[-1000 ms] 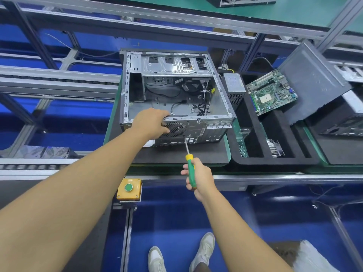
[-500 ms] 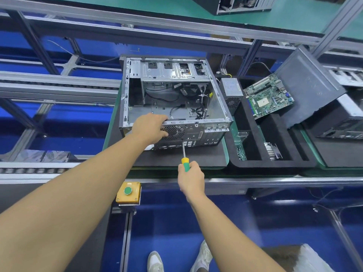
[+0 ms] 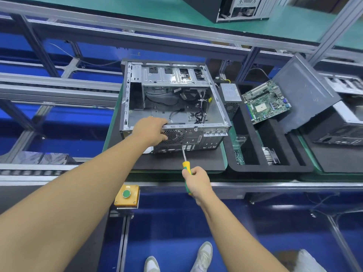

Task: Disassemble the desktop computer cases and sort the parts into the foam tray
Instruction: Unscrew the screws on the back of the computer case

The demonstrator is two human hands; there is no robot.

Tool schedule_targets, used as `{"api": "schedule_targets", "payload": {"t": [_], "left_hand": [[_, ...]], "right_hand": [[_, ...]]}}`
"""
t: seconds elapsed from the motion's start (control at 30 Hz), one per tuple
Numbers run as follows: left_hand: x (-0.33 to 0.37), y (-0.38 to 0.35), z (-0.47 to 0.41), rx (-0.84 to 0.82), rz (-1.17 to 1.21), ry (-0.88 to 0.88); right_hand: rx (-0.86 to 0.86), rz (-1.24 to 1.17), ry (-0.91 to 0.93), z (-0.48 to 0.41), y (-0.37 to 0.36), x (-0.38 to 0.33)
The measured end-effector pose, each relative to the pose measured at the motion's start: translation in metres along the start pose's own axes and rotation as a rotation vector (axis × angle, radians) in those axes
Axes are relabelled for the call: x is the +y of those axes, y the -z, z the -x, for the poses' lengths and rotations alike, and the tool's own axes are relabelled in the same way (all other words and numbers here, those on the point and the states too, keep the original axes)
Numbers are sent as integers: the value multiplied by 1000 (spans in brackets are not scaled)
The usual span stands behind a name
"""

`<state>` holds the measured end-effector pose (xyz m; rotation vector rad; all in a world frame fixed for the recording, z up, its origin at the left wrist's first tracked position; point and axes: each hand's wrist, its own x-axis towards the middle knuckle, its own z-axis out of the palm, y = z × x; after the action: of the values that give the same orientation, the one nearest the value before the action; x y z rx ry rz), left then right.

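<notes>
An open grey computer case (image 3: 176, 89) lies on a black mat, its inside showing loose cables. My left hand (image 3: 152, 130) grips the near rear edge of the case, beside the fan grille. In my right hand (image 3: 196, 180) is a yellow-and-green screwdriver (image 3: 185, 162), its tip set against the case's rear panel just under the grille. To the right sits the black foam tray (image 3: 271, 169). It holds a green motherboard (image 3: 267, 102), a grey power supply (image 3: 229, 97) and a finned heatsink (image 3: 270, 156).
A dark side panel (image 3: 306, 93) leans against the tray's far right, with another case (image 3: 341, 126) beyond it. A yellow box with a green button (image 3: 126, 194) hangs under the bench edge. A further case (image 3: 231, 8) stands on the upper green shelf.
The screwdriver's tip stays on the rear panel while my right hand shifts its grip on the handle. My left hand keeps hold of the case edge. The view has tilted slightly.
</notes>
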<state>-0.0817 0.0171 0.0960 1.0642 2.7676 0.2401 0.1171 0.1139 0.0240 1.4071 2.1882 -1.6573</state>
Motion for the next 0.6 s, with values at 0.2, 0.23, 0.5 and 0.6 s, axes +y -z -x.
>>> {"api": "schedule_targets", "payload": {"t": [0.2,0.23,0.5,0.6], "left_hand": [[12,21,-19,-267,-82,-50],[17,24,-23,-333,-77,-38],[26,21,-53,-569,99,17],[24,18,-55,-586,115,36]], "right_hand": [[79,41,40,0,-12,5],[10,-69,8,-1,-11,6],[-674,-723,-330,-14,22,6],[-758,-843,-282,-12,25,15]]}}
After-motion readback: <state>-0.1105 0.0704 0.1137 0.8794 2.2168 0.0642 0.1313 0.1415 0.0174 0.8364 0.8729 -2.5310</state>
